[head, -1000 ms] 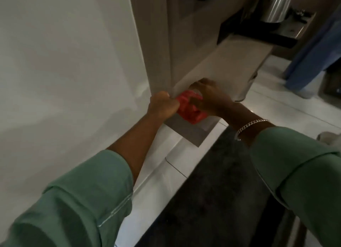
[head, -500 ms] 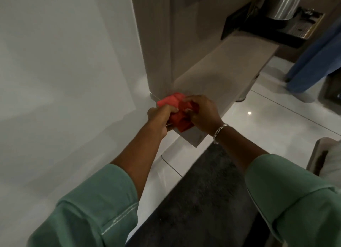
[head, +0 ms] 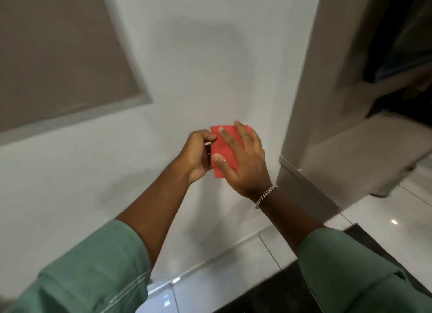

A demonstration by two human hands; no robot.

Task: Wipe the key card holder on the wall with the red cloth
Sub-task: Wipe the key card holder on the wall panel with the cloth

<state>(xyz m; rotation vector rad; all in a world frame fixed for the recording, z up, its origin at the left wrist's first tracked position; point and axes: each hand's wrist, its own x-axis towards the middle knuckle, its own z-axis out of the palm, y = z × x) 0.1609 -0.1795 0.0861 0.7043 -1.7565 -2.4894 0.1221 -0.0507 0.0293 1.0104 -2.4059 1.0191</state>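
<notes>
The red cloth (head: 225, 149) is folded into a flat rectangle and held between both hands in front of the white wall (head: 198, 67). My left hand (head: 197, 155) pinches its left edge, fingers curled. My right hand (head: 245, 163) lies flat over its front, fingers spread across it, a silver bracelet on the wrist. No key card holder shows in this view.
A grey framed panel (head: 58, 55) is set in the wall at upper left. A beige wood column (head: 311, 79) and a shelf (head: 374, 144) stand to the right. Glossy white floor tiles (head: 385, 214) and a dark rug (head: 268, 296) lie below.
My view has swung up and left, from the shelf corner to the white wall. Both hands rose with the cloth, which went from crumpled to a flat folded rectangle.
</notes>
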